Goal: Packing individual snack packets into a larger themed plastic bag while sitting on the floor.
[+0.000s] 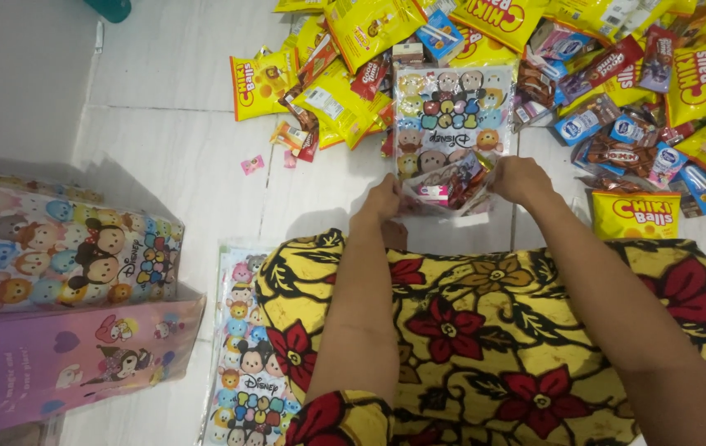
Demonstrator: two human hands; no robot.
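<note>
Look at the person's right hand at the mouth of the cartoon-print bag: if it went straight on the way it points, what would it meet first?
Probably the small snack packets in the open cartoon-print bag, since the right hand points in at its mouth; depth is hard to judge.

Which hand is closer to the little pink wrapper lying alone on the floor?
The left hand. The pink wrapper lies on the tiles off to its left, apart from it. The right hand is farther, holding the other side of the cartoon bag.

White tiled floor (180,157), grey grout lines, bright even light
</note>
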